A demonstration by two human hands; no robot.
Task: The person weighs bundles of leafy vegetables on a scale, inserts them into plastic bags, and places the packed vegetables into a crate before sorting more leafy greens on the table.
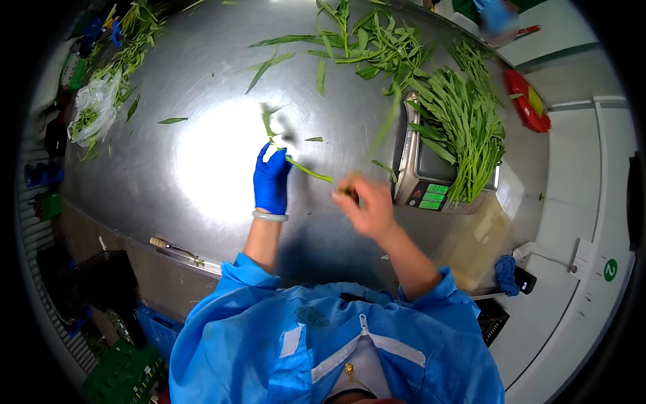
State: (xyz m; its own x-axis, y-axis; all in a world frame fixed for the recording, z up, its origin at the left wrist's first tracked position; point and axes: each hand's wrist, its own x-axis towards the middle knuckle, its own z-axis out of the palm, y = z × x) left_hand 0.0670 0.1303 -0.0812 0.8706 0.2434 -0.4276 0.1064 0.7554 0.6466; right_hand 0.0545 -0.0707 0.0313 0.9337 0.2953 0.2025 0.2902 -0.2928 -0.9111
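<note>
My left hand [271,182], in a blue glove with a pale bangle at the wrist, is closed on a leafy green stem [309,172]. The stem's leafy top points away from me and its bare end reaches right. Close to that end is my bare right hand [367,204], slightly blurred. Its fingers are curled in a pinch, and I cannot make out what is between them. A smeared green streak [387,128] shows above this hand. On the right, a big bundle of leafy green stems [464,141] lies on a digital scale [424,190] with lit green displays.
Loose leafy stems [387,50] lie at the back of the metal table [134,175], with single leaves scattered about. A plastic bag [97,108] with greens is at left. A wooden-handled knife [176,249] lies along the front edge. A red bag [526,101] is far right.
</note>
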